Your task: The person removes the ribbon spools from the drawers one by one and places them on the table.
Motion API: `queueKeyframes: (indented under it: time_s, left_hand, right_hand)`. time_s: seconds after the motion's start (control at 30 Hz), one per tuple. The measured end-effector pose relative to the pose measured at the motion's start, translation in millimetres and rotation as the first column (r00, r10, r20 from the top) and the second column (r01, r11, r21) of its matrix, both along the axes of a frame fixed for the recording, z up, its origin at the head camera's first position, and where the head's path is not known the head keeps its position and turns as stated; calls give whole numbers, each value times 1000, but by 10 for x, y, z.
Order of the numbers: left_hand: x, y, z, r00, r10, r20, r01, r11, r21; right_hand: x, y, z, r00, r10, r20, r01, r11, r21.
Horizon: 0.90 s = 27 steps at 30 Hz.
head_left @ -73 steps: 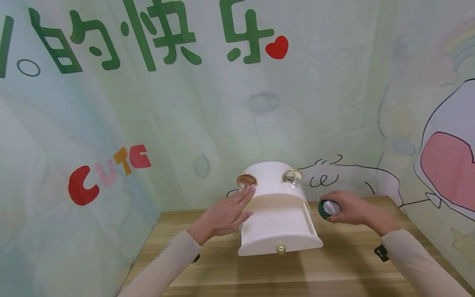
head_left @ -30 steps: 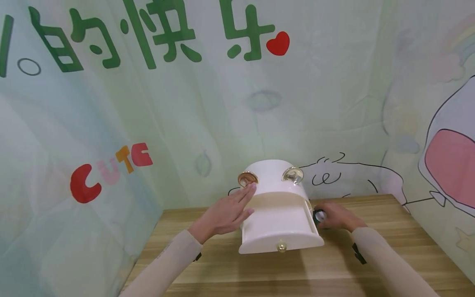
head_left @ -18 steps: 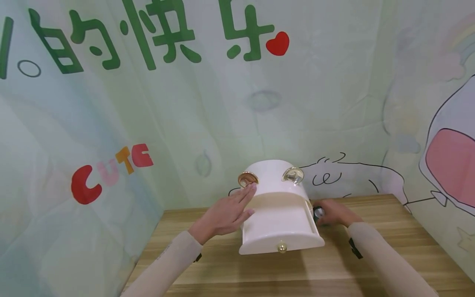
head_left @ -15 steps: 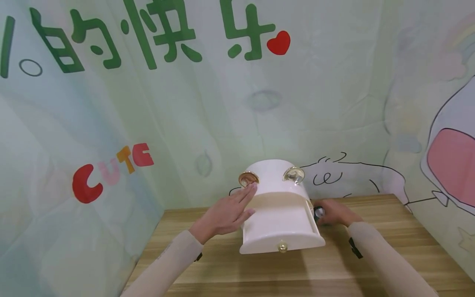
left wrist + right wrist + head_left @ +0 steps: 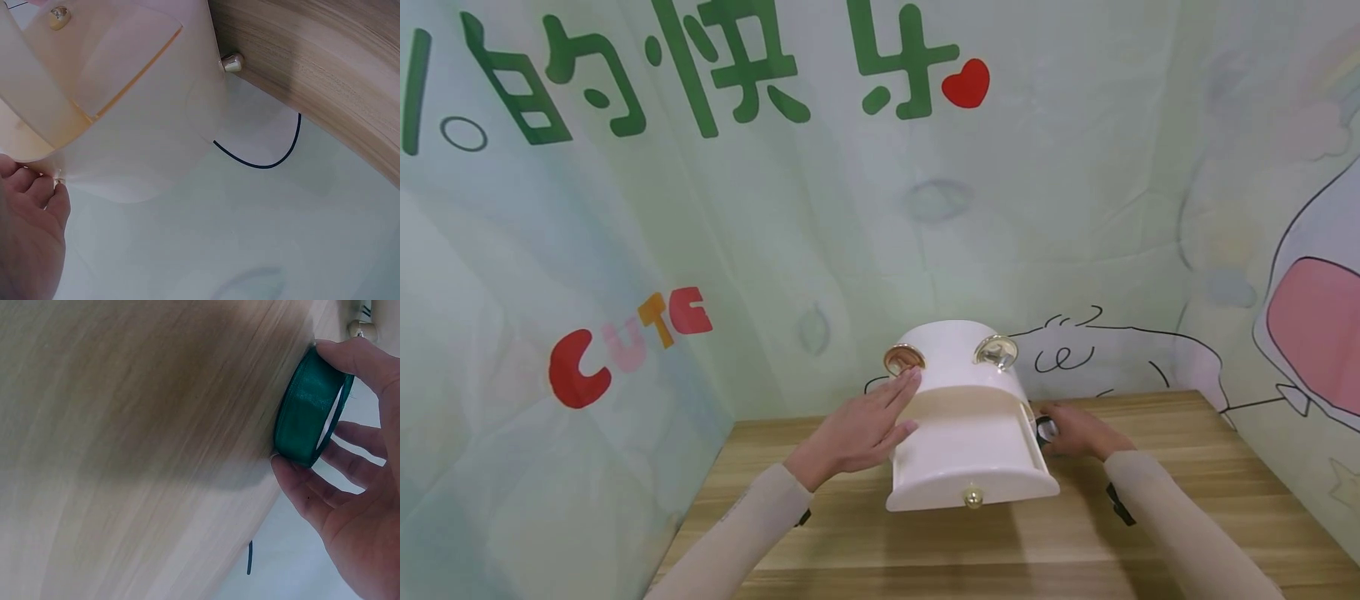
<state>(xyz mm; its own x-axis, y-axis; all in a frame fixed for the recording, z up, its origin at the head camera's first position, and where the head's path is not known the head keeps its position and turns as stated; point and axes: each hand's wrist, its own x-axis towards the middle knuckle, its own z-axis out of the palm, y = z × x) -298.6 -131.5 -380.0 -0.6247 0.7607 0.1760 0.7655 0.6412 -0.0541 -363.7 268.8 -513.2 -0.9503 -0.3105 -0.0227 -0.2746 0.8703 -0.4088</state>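
A white storage box (image 5: 953,354) with a curved top stands on the table, its drawer (image 5: 962,442) pulled out toward me. The drawer front has a gold knob (image 5: 973,497). My left hand (image 5: 857,433) rests straight fingers against the box's upper left, beside a round gold-rimmed ornament (image 5: 904,358). Its fingertips (image 5: 44,187) show at the box's edge in the left wrist view. Beside the box's right side, my right hand (image 5: 1078,429) grips a roll of green ribbon (image 5: 309,403) between thumb and fingers. The roll's edge is right at the tabletop; in the head view the box partly hides it.
A second gold-rimmed ornament (image 5: 996,352) sits on the box's upper right. The box has gold feet (image 5: 232,62). Under it lies a wood-grain table (image 5: 820,542). A printed cloth (image 5: 850,233) hangs close behind and along both sides.
My right hand has carried the ribbon roll left and down, from out over the table to beside the box's right side. It is almost still lately. The left hand stays put.
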Motion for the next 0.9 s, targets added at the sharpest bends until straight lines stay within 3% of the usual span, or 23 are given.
queueKeyframes:
  time_s: [0.13, 0.53, 0.73, 0.9]
  left_hand:
    - [-4, 9, 6, 1000, 1, 7, -1, 1000, 1]
    - [1, 2, -1, 1000, -1, 1, 1, 1000, 7]
    - [12, -6, -9, 1000, -3, -8, 3, 1000, 12]
    - [10, -3, -12, 1000, -6, -8, 6, 1000, 16]
  right_hand:
    - [-2, 15, -2, 999, -26, 22, 26, 1000, 7]
    - [122, 103, 91, 1000, 0, 0, 0, 998, -61]
    - [208, 125, 214, 995, 13, -98, -24, 994, -111]
    - [347, 98, 327, 987, -29, -157, 1, 984, -178]
